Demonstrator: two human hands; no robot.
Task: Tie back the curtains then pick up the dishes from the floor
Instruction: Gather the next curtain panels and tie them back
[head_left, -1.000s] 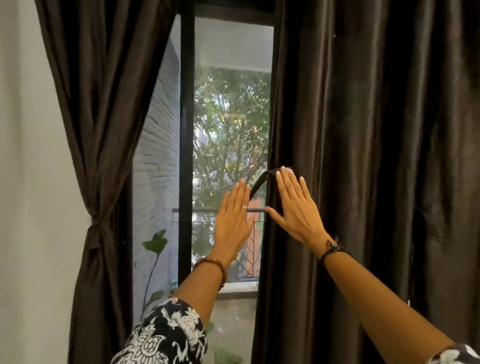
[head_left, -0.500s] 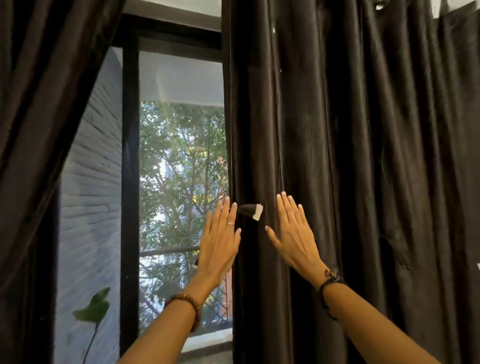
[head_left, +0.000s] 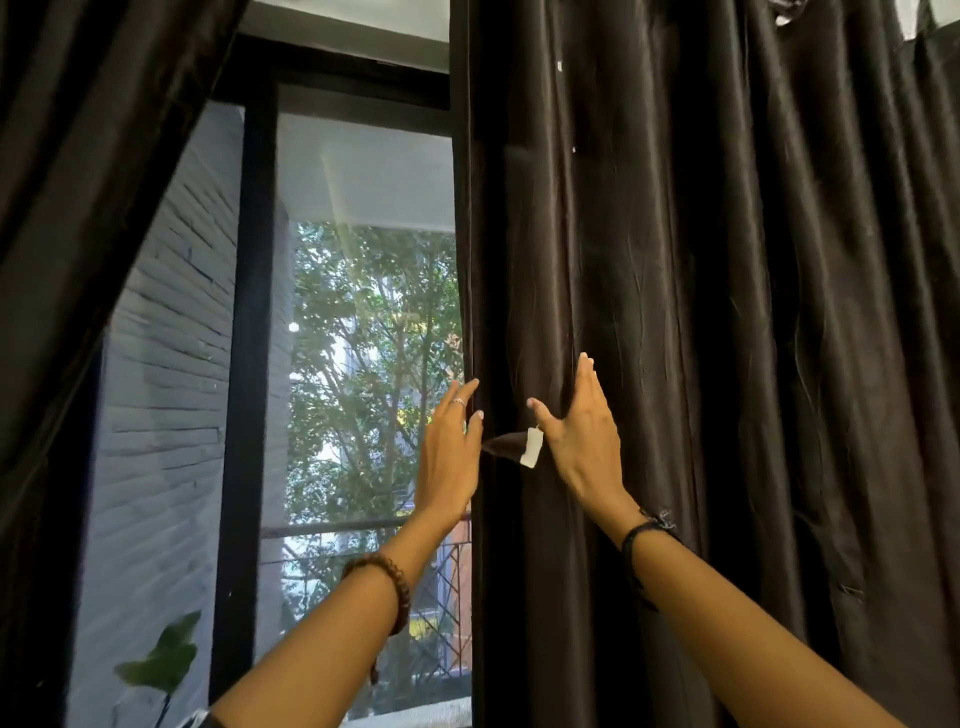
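Both my arms are raised to the right curtain (head_left: 701, 312), the dark, glossy panel that hangs loose in long folds over the right half of the view. My left hand (head_left: 449, 452) is flat and spread at the curtain's inner edge, fingers straight and gripping nothing, with a thin ring (head_left: 457, 400) on one finger and a brown bead bracelet (head_left: 387, 584) at the wrist. My right hand (head_left: 584, 436) is just as flat, fingers together and thumb out, laid against the folds, a dark cord band (head_left: 647, 535) round its wrist. Between the two hands a short dark tie strap (head_left: 503, 445) sticks out from the curtain edge; its white tag (head_left: 532, 448) is just beside my right thumb, and I can read no writing on it. Neither hand is closed on the strap. The left curtain (head_left: 88, 208) sweeps down across the upper left corner. Between the two curtains stands the black window frame (head_left: 249, 364), and through the glass I see a pale brick wall (head_left: 166, 389), green trees (head_left: 374, 338) and a balcony railing (head_left: 363, 526). A green leaf (head_left: 161, 662) pokes up at the lower left. The dishes are not in view
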